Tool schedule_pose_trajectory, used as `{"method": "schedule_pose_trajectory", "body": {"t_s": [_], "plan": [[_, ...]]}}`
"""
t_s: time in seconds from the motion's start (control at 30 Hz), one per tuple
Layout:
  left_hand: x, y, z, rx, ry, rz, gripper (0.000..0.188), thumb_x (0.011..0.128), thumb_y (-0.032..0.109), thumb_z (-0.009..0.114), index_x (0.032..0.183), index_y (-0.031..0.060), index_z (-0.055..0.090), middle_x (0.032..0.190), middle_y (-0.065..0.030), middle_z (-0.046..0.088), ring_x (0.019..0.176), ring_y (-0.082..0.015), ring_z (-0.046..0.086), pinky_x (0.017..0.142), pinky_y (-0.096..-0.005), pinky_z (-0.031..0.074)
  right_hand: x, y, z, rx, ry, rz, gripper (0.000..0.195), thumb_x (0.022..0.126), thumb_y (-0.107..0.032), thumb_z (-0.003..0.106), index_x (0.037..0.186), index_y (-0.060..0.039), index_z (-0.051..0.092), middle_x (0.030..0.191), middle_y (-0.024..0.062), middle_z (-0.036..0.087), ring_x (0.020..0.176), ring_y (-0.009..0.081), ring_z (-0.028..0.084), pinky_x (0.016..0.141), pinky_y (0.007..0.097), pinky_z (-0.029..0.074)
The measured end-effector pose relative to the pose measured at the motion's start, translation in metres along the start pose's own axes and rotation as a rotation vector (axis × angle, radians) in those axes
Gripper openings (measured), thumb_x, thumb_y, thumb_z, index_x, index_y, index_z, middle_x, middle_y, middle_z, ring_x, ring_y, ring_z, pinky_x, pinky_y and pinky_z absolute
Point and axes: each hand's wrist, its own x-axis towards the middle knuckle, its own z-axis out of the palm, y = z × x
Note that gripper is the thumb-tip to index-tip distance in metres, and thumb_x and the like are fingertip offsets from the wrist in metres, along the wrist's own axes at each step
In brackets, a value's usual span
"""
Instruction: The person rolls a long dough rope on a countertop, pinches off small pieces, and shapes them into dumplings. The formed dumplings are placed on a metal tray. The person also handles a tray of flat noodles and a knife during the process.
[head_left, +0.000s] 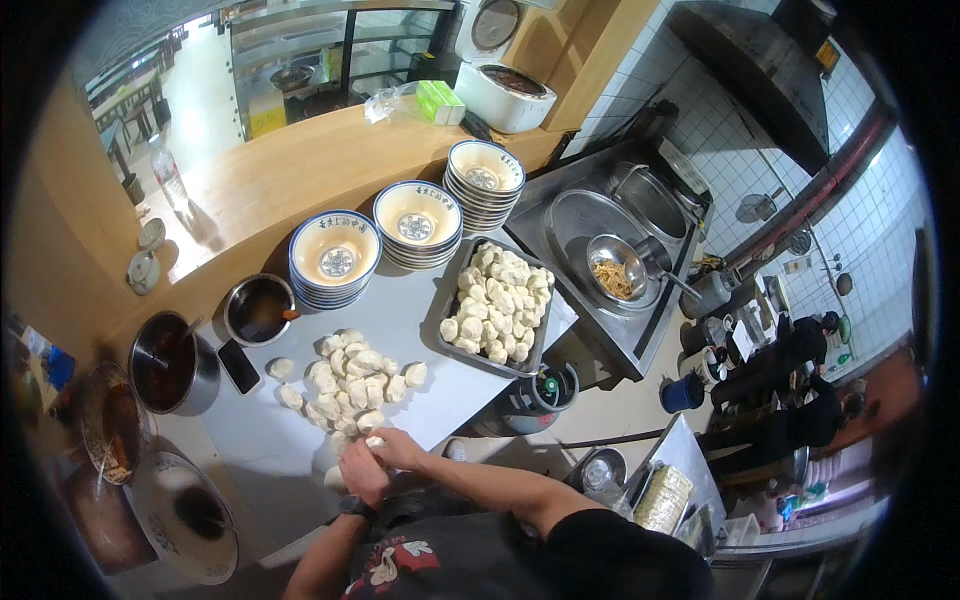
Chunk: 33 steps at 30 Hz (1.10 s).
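Observation:
My left hand (364, 470), with a dark watch at its wrist, and my right hand (400, 450) meet at the table's near edge. Pinched between their fingers is a small white dough piece (376, 443), mostly hidden by them. Just beyond lies a loose heap of floury dough pieces (352, 379) on the pale tabletop (289, 457), a few of them apart from the pile. More dough lumps (499, 304) are heaped in a dark rectangular tray (444, 330) at the right side of the table.
Stacked blue-rimmed bowls (337, 259) line the back. To the left are a pot of dark liquid (259, 309), a phone (239, 367) and a large sauce pot (161, 364). The stove (645, 330) holds a steel ladle (634, 259) with food strips. People (795, 412) stand far right.

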Motion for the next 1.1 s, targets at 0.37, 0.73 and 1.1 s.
{"method": "schedule_pose_trajectory", "body": {"t_s": [0.37, 0.73, 1.1], "plan": [[0.059, 0.037, 0.000, 0.378, -0.205, -0.118, 0.012, 0.084, 0.023, 0.065, 0.081, 0.0152, 0.074, 0.077, -0.0132, 0.073, 0.076, -0.0327, 0.073, 0.086, -0.0562, 0.049, 0.054, -0.026, -0.031, -0.410, 0.203, 0.182, 0.033, 0.088, -0.029, 0.060, 0.082, -0.0006, 0.075, 0.082, 0.0255, 0.071, 0.081, 0.0426, 0.070, 0.074, 0.0497, 0.055], [0.028, 0.029, 0.012, 0.396, -0.522, -0.138, 0.012, 0.089, 0.021, 0.065, 0.091, 0.0100, 0.068, 0.087, -0.0073, 0.068, 0.087, -0.0266, 0.067, 0.087, -0.0479, 0.046, 0.039, -0.057, -0.081, -0.043, 0.084, 0.032, 0.034, 0.102, -0.026, 0.055, 0.098, 0.0037, 0.071, 0.075, 0.0182, 0.069, 0.067, 0.0266, 0.064, 0.068, 0.0450, 0.052], [-0.016, 0.003, -0.015, 0.118, 0.053, -0.059, 0.024, 0.081, 0.024, 0.064, 0.096, 0.0061, 0.061, 0.093, -0.0148, 0.065, 0.092, -0.0357, 0.062, 0.084, -0.0473, 0.044, 0.004, 0.010, -0.004, -0.110, -0.126, -0.004, 0.026, 0.095, -0.012, 0.068, 0.116, 0.0025, 0.072, 0.088, 0.0104, 0.073, 0.076, 0.0174, 0.067, 0.068, 0.0313, 0.054]]}}
